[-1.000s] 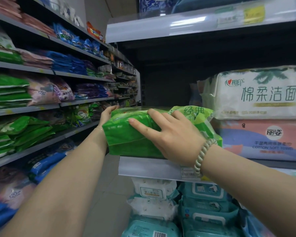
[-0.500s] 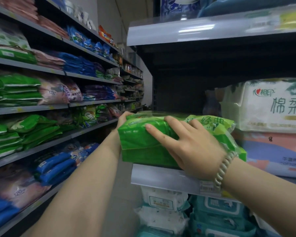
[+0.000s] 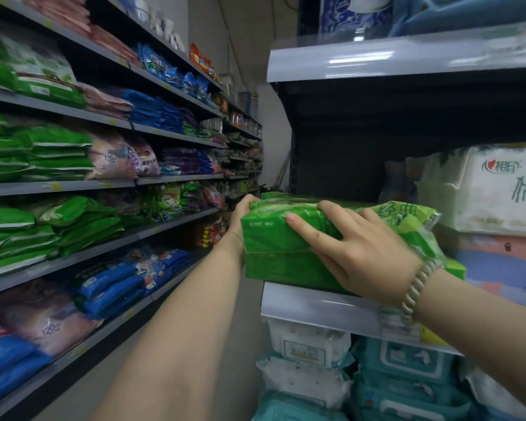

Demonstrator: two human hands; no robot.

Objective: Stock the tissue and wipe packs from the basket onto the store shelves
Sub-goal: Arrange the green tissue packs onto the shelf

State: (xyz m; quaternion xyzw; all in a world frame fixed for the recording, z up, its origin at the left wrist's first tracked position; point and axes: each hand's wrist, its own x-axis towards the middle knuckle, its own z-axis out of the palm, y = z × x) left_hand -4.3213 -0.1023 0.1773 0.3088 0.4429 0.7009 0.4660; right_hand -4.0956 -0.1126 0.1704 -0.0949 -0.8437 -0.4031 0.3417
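Up on the shelf (image 3: 316, 308) edge sits a green pack (image 3: 274, 241), gripped by the left hand (image 3: 244, 214) and right hand (image 3: 363, 253); it likely needs a push back, and I cannot see the basket.

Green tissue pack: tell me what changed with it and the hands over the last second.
Nothing clearly moved. The green tissue pack lies on the shelf edge as before, with the left hand gripping its far end and the right hand clasping its near face. Only the head view shifted, sliding the whole scene rightward in the picture.
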